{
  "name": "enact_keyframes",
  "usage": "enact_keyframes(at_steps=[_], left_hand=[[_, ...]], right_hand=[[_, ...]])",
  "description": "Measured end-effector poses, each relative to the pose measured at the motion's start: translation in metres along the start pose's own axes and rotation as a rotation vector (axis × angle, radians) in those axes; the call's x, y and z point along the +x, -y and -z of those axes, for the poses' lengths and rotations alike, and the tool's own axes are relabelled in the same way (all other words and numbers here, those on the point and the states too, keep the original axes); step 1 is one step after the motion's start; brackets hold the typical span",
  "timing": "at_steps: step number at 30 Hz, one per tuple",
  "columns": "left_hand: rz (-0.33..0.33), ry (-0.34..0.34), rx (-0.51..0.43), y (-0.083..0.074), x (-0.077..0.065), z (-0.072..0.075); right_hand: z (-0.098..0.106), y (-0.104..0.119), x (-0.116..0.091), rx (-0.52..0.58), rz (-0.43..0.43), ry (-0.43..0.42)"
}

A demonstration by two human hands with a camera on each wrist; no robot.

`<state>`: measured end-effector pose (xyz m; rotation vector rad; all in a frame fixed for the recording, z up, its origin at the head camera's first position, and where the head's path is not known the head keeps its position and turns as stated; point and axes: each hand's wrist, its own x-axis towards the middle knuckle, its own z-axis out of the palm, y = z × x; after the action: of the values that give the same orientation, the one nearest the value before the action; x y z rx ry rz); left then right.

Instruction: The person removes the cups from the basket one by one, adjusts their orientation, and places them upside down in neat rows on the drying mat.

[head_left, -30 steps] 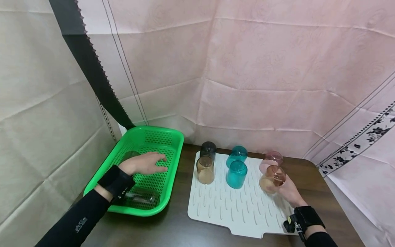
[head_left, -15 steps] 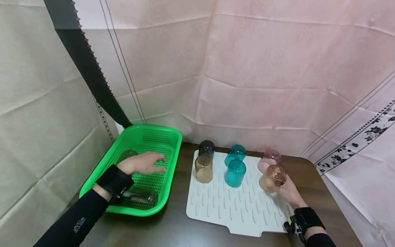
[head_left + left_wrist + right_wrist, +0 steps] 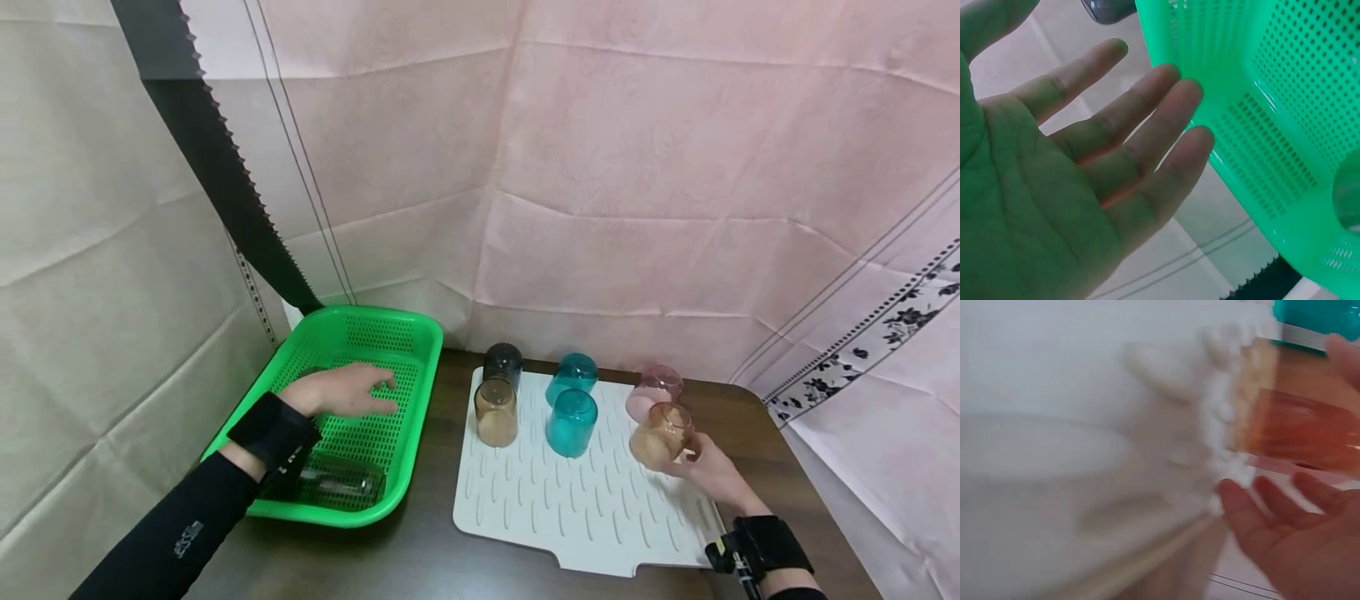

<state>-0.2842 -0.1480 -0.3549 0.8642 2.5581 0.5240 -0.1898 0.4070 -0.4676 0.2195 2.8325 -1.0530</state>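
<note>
My right hand (image 3: 708, 468) is at the near right side of an amber glass (image 3: 663, 433). The glass stands upside down on the white ridged draining mat (image 3: 570, 521). In the right wrist view, thumb and fingers are spread on either side of the amber glass (image 3: 1310, 425), with a gap below it. Over the green basket (image 3: 437, 358), my left hand (image 3: 341, 392) hovers with nothing in it. Its fingers look loosely extended in the left wrist view. A clear glass (image 3: 345, 483) lies on its side in the basket, and another is mostly hidden behind the left hand.
Other upturned glasses stand on the mat: a dark one (image 3: 502, 363), a brown one (image 3: 496, 414), two teal ones, the nearer one (image 3: 572, 425) in front, and a pink one (image 3: 658, 387) touching close behind the amber glass. Cloth-covered walls (image 3: 600, 167) rise behind the wooden table (image 3: 300, 558).
The right hand has loosened from the amber glass and drawn slightly back toward the near right, leaving the glass on the mat. The left hand has shifted a little left over the basket.
</note>
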Motion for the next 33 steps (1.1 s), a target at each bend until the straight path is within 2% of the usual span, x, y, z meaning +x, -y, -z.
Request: enact_keyframes(at_steps=[5, 13, 18, 21, 28, 33], left_hand=[[0.047, 0.025, 0.040, 0.006, 0.000, 0.012], [0.275, 0.013, 0.119, 0.031, 0.005, 0.023], [0.407, 0.007, 0.123, 0.046, 0.015, 0.021], [0.457, 0.011, 0.097, 0.053, 0.020, 0.020], [0.519, 0.017, 0.010, 0.076, 0.021, 0.014], [0.562, 0.000, -0.028, 0.083, 0.015, 0.007]], right_hand=[[0.019, 0.011, -0.011, -0.210, -0.026, 0.015], [0.036, 0.036, -0.026, -0.333, 0.007, 0.080], [0.038, 0.054, -0.034, -0.327, 0.038, 0.108], [0.036, 0.064, -0.035, -0.308, 0.037, 0.139], [0.024, 0.067, -0.032, -0.298, 0.035, 0.203], [0.019, 0.068, -0.030, -0.284, 0.052, 0.216]])
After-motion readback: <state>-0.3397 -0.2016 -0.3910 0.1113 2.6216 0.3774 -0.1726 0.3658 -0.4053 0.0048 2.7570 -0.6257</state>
